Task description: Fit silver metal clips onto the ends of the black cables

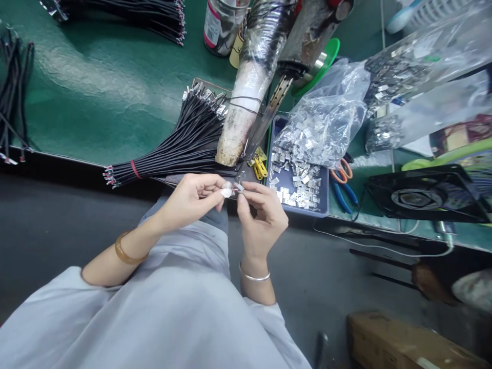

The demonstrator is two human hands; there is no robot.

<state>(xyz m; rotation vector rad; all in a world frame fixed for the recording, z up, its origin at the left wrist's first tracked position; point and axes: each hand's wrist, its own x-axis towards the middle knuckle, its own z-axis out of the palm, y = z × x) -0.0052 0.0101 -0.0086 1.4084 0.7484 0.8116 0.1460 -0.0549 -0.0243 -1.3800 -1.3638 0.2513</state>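
At the table's front edge, my left hand (200, 197) pinches the stripped wire end of a black cable, with white coverings on thumb and finger. Facing it, my right hand (263, 212) is closed in a pinch on a small silvery metal connector (240, 187), which meets the thin wires between my fingertips. Just behind my hands lies a bundle of black cables (180, 138), tied with a red band and carrying metal connectors at its far end. To the right, a blue tray (325, 192) holds many loose connectors, partly in a clear plastic bag (326, 113).
A wrapped white tube (246, 102) hangs over the cable bundle, beside a metal nozzle (279, 97). Yellow snips (260, 167), orange-and-blue pliers (342, 187) and a black fan (426, 197) lie rightward. More cables (130, 18) and a jar (223, 25) stand behind.
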